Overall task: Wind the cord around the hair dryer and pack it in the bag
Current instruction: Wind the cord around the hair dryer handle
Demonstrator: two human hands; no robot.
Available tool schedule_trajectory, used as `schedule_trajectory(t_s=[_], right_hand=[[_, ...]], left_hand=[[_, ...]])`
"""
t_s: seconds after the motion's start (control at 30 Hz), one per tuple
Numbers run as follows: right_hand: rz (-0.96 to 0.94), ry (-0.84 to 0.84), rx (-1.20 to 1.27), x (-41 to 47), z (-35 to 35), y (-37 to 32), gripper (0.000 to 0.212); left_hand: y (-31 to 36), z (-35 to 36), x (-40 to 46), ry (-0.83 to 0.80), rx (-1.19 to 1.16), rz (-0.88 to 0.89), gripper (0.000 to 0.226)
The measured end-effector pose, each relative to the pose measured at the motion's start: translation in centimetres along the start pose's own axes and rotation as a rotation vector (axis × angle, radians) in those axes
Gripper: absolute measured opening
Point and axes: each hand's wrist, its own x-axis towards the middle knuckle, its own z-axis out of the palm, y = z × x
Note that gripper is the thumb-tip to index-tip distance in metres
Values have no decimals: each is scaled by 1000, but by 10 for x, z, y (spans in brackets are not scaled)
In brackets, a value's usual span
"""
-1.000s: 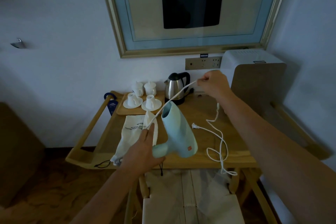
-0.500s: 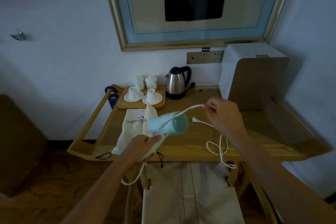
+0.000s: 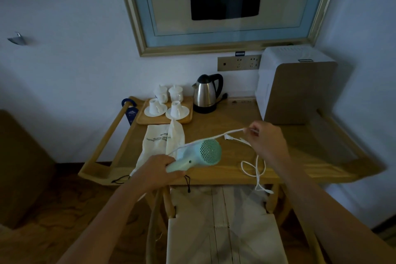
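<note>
My left hand grips the handle of the pale mint hair dryer, held above the front of the wooden table with its round grille facing me. My right hand pinches the white cord, stretched taut from the dryer up to my fingers. The rest of the cord drops from that hand in loose loops over the table's front edge. The plug lies on the table behind the taut stretch. A cream drawstring bag lies flat on the table, left of the dryer.
A wooden tray with white cups, a steel kettle and a white appliance stand along the back of the table. A wall socket sits under a framed picture. A chair with a white seat is below.
The dryer has swung from upright to lying level with the grille toward me. My right hand has come down from near the kettle to low over the table, keeping hold of the cord.
</note>
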Motion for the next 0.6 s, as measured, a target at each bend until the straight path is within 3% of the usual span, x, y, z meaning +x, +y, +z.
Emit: schedule_trajectory(t_s=[0.07,0.2,0.4,0.6], right_hand=[[10,-14,-17,1,4,0,19],[-6,-15,11,-5,11,-6,23],[-170,29,14,-12,0,-40,15],[-247,-77,51,-19,7,-56,17]], left_hand=[[6,2,-6,43,19,35,22],[16,13,-13,167,-259,34,14],[5,28,2,142,-17,23,30],[3,33,18,166,-433,-222,30]])
